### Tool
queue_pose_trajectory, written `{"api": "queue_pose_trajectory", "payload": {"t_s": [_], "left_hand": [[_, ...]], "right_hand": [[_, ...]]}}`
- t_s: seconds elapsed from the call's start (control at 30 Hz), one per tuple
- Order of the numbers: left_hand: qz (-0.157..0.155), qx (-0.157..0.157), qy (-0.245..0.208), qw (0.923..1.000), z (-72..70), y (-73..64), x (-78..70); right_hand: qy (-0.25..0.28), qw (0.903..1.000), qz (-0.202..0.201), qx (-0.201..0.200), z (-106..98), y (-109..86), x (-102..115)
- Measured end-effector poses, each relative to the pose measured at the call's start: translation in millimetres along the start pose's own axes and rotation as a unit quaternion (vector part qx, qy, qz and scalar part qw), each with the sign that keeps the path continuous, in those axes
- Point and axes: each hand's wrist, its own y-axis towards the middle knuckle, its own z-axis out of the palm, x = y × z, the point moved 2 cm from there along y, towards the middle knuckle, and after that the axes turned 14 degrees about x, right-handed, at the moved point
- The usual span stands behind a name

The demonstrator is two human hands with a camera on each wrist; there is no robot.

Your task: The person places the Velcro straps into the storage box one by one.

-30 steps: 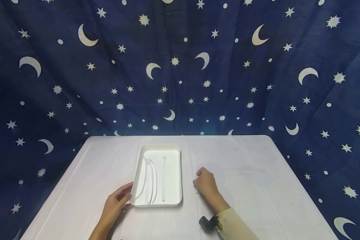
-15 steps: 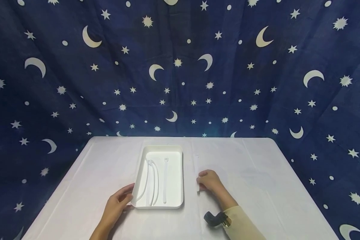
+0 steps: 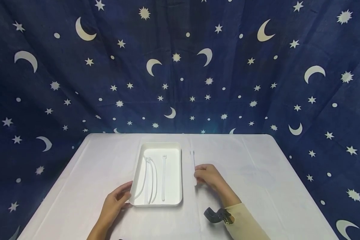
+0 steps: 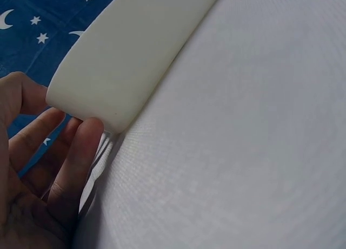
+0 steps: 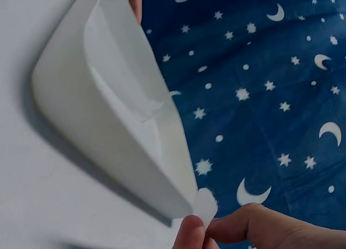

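A white rectangular tray [image 3: 177,173] stands on the table. My left hand [image 3: 115,203] holds its near left corner; in the left wrist view, fingertips touch the tray's outer wall [image 4: 124,59]. Inside lie one straight white cable tie [image 3: 163,178] with a slotted head and several curved ones [image 3: 151,181] bunched at the left. To the right of the tray, my right hand [image 3: 208,175] pinches another white cable tie [image 3: 195,181] between thumb and fingers. Its rounded end [image 5: 205,205] shows in the right wrist view; the hand covers part of the strip.
The table [image 3: 246,186] has a white cloth. A dark blue curtain [image 3: 180,73] with moons and stars hangs behind and at both sides. A black wrist device [image 3: 214,216] sits at the right cuff.
My right hand has shifted slightly and lifted the cable tie, which now stands on edge rather than flat on the table. The left hand stays at the tray's corner; the head view shifted slightly.
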Motion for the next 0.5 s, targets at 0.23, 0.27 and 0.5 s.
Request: {"api": "queue_pose_trajectory", "payload": {"t_s": [0.23, 0.27, 0.5], "left_hand": [[0.003, -0.006, 0.003, 1.0000, -0.1, -0.4, -1.0], [0.001, -0.008, 0.005, 1.0000, -0.1, -0.6, -1.1], [-0.003, -0.006, 0.001, 1.0000, 0.4, 0.8, -1.8]], "right_hand": [[0.009, 0.9996, -0.017, 0.020, 9, -7.1, 18], [0.011, 0.9995, -0.020, 0.024, 12, -7.7, 20], [0.022, 0.9979, -0.034, 0.051, 29, -7.8, 27]]}}
